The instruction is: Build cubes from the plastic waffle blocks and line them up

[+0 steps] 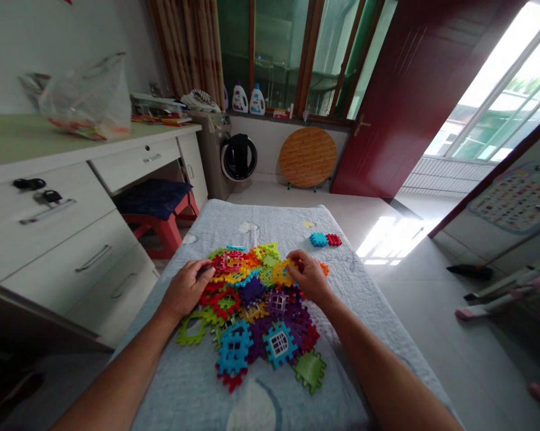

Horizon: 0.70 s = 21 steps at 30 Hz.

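Note:
A heap of colourful interlocking plastic pieces lies on the cloth-covered table [198, 407]. My left hand [187, 289] rests at the heap's left edge, its fingers bent beside the red pieces [209, 293]; whether it grips one cannot be made out. At the upper right of the heap, my right hand [309, 275] has its fingers closed on a yellow piece [281, 273]. Nearer me lie a blue window piece [279, 345], another blue piece [234, 347] and a green square [310, 370]. Purple pieces [297, 317] fill the middle right.
Beyond the heap, a blue piece [318, 239] and a red piece [334, 240] lie side by side near the table's right edge. A red stool [166, 236] and white drawers [72, 239] stand left of the table.

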Each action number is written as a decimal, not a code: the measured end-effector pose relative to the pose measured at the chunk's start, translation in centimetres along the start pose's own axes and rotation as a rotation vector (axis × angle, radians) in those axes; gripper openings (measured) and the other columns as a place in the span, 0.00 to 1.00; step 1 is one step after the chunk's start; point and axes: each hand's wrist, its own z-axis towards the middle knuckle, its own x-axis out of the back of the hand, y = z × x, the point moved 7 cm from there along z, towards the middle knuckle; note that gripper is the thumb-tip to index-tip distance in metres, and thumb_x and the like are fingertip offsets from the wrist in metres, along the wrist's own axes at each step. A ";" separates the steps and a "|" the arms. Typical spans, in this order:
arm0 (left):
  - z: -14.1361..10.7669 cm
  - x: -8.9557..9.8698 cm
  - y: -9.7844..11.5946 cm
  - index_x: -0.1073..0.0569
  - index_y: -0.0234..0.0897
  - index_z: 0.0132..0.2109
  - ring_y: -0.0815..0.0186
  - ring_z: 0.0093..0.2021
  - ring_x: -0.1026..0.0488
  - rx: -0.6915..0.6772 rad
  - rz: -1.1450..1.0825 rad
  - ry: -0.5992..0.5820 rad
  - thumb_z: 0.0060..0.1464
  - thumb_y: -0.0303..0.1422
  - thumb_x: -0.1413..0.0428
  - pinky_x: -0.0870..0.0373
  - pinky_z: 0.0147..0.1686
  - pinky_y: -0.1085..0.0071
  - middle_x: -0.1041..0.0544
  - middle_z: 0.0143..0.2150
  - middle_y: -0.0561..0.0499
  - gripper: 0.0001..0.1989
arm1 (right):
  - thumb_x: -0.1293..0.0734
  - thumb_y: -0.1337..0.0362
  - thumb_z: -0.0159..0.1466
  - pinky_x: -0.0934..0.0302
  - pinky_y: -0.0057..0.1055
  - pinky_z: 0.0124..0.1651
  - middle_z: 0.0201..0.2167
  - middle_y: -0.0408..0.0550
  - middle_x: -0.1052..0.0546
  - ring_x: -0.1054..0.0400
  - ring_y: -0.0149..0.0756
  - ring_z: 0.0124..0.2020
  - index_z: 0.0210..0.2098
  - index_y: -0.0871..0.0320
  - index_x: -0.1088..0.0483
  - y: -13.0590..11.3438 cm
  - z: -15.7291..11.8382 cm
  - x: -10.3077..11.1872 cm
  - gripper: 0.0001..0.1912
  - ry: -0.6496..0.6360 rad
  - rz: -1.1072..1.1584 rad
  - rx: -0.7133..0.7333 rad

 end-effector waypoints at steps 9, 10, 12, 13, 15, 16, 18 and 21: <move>0.0 0.1 0.2 0.28 0.35 0.45 0.58 0.48 0.29 -0.009 0.014 0.012 0.55 0.47 0.54 0.34 0.52 0.62 0.25 0.46 0.45 0.22 | 0.38 0.67 0.56 0.40 0.28 0.36 0.32 0.44 0.30 0.36 0.32 0.32 0.35 0.57 0.32 0.4 0.2 1.4 0.07 0.092 -0.055 0.029; 0.0 0.1 0.3 0.28 0.36 0.45 0.58 0.48 0.29 -0.013 0.018 0.017 0.55 0.47 0.54 0.34 0.52 0.63 0.25 0.46 0.45 0.22 | 0.38 0.67 0.56 0.39 0.28 0.36 0.32 0.44 0.30 0.36 0.31 0.32 0.34 0.57 0.32 -0.3 0.0 1.1 0.07 0.033 -0.062 0.064; 0.0 0.1 0.2 0.28 0.36 0.45 0.59 0.48 0.28 -0.020 0.022 0.022 0.55 0.47 0.54 0.33 0.51 0.63 0.25 0.46 0.45 0.21 | 0.37 0.68 0.55 0.39 0.29 0.38 0.32 0.44 0.30 0.36 0.31 0.33 0.34 0.57 0.31 -1.6 -0.4 0.5 0.07 -0.092 -0.062 0.142; 0.0 0.1 0.2 0.28 0.36 0.45 0.59 0.48 0.28 -0.020 0.024 0.021 0.55 0.47 0.54 0.33 0.51 0.63 0.25 0.46 0.45 0.21 | 0.37 0.69 0.55 0.39 0.29 0.39 0.33 0.44 0.30 0.35 0.32 0.34 0.34 0.56 0.31 -2.1 -0.7 0.4 0.08 -0.134 -0.062 0.178; 0.0 0.1 0.1 0.28 0.36 0.45 0.58 0.48 0.28 -0.019 0.024 0.018 0.55 0.47 0.54 0.33 0.51 0.62 0.25 0.46 0.45 0.21 | 0.38 0.70 0.54 0.39 0.30 0.42 0.34 0.45 0.29 0.35 0.33 0.36 0.35 0.57 0.31 -2.6 -0.8 0.6 0.09 -0.130 -0.078 0.212; 0.0 0.1 0.1 0.28 0.36 0.46 0.58 0.48 0.29 -0.019 0.022 0.016 0.55 0.47 0.54 0.33 0.51 0.62 0.25 0.46 0.45 0.21 | 0.39 0.71 0.54 0.40 0.31 0.43 0.34 0.46 0.29 0.35 0.34 0.37 0.35 0.57 0.31 -2.4 -0.7 1.0 0.10 -0.087 -0.098 0.205; 0.0 0.1 0.1 0.28 0.37 0.45 0.58 0.48 0.29 -0.022 0.015 0.017 0.55 0.47 0.54 0.33 0.51 0.62 0.25 0.46 0.45 0.21 | 0.39 0.71 0.56 0.42 0.33 0.45 0.35 0.47 0.28 0.35 0.35 0.39 0.35 0.57 0.30 -1.5 -0.3 1.7 0.09 0.018 -0.169 0.159; 0.0 0.2 0.3 0.28 0.37 0.45 0.58 0.48 0.29 -0.025 0.006 0.023 0.55 0.47 0.54 0.34 0.52 0.62 0.25 0.46 0.45 0.21 | 0.39 0.65 0.60 0.44 0.36 0.48 0.36 0.49 0.26 0.36 0.38 0.41 0.37 0.56 0.29 0.3 0.5 1.7 0.08 0.064 -0.302 0.067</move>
